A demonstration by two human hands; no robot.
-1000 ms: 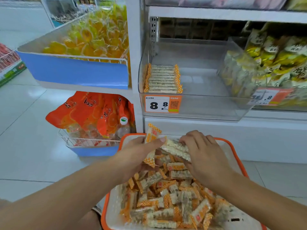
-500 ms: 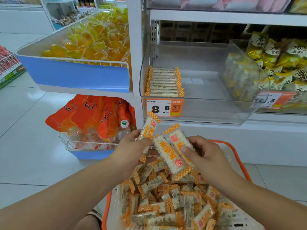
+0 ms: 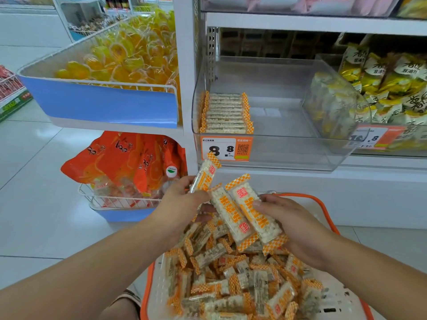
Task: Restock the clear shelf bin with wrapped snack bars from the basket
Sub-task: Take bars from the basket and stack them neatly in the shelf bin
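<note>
Shop shelving holds the clear bin (image 3: 277, 125), nearly bare. Left hand (image 3: 182, 204) pinches one bar (image 3: 204, 175); right hand (image 3: 293, 225) clasps two bars (image 3: 245, 213) above the basket (image 3: 323, 206). Loosely fanned, they could slip.

The snack bars (image 3: 233, 219) I hold are white with orange lettering, red seals and orange-white checkered ends. My basket (image 3: 323, 205) has an orange rim. The price tag (image 3: 225, 148) is orange and white with black digits. The shelf bin (image 3: 288, 146) is clear.

The clear bin (image 3: 265, 155) is open on top; a row of bars (image 3: 225, 113) fills its left end, the rest bare. The shelf (image 3: 300, 24) above limits headroom.
</note>
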